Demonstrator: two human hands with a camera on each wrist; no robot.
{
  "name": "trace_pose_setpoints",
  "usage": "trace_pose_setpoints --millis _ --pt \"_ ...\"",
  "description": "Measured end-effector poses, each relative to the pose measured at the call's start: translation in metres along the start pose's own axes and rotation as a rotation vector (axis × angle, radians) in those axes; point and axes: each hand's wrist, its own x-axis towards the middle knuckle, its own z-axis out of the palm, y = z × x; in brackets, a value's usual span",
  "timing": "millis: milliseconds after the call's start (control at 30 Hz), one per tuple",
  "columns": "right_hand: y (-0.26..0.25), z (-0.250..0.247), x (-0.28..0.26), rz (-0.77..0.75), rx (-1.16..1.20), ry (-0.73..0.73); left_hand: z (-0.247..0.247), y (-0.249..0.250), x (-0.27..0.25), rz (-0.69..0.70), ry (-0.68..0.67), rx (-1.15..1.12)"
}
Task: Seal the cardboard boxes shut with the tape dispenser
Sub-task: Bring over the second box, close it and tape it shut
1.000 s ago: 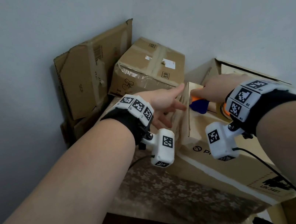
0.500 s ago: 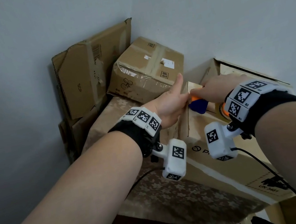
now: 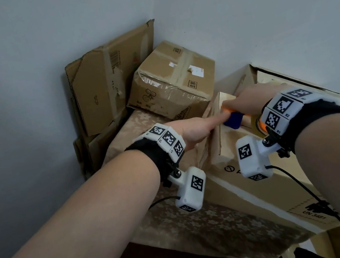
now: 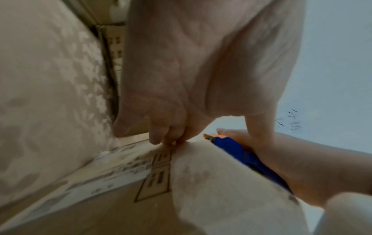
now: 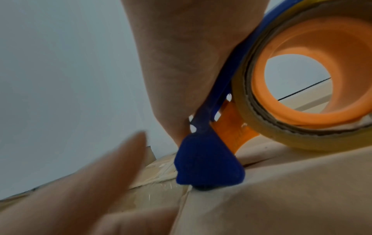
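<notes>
The large open cardboard box (image 3: 251,185) stands at the right, its left flap (image 3: 216,134) raised. My right hand (image 3: 255,99) grips the blue and orange tape dispenser (image 3: 233,120), whose blue head (image 5: 209,159) presses on the box top at the flap seam. The yellowish tape roll (image 5: 239,98) sits on an orange hub. My left hand (image 3: 204,125) straddles the flap's top edge. Its fingers (image 4: 167,136) curl against the outer face, and its thumb (image 4: 259,125) reaches over to the dispenser (image 4: 241,152). Shiny tape lies on the box side under the blurred left fingers (image 5: 120,167).
A smaller taped box (image 3: 170,82) sits behind in the wall corner, on a camouflage-patterned cloth (image 3: 180,227). Flattened cardboard (image 3: 108,82) leans on the left wall. Wrist camera cables (image 3: 308,194) trail over the big box's near side.
My left hand has moved right, from over the camouflage cloth to the box flap, and its thumb has come down toward the dispenser. The right hand with the dispenser has hardly moved.
</notes>
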Motion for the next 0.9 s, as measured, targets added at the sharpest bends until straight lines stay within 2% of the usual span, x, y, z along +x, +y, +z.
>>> trace_pose_setpoints --millis 133,267,367,500,567,700,800,900 --pt "0.007 -0.005 -0.004 -0.075 0.097 0.022 0.002 0.010 -0.003 0.103 -0.096 0.157" --pt "0.018 -0.011 -0.011 -0.159 0.328 0.186 0.011 0.017 0.003 0.063 -0.025 0.468" --pt "0.028 -0.013 -0.020 -0.196 0.492 0.314 0.012 0.024 -0.002 0.032 0.022 0.563" --pt "0.045 -0.008 -0.036 -0.134 0.337 0.470 0.017 0.035 -0.009 -0.032 0.094 0.700" --pt "0.056 -0.002 -0.039 -0.078 0.381 0.470 0.022 0.040 -0.012 -0.057 0.145 0.736" --pt "0.072 0.010 -0.040 -0.016 0.538 0.332 0.034 0.050 -0.015 -0.064 0.178 0.762" --pt "0.072 0.014 -0.042 -0.026 0.644 0.293 0.050 0.052 -0.016 -0.072 0.154 0.861" --pt "0.076 0.017 -0.038 -0.041 0.706 0.296 0.056 0.050 -0.016 -0.095 0.214 0.921"
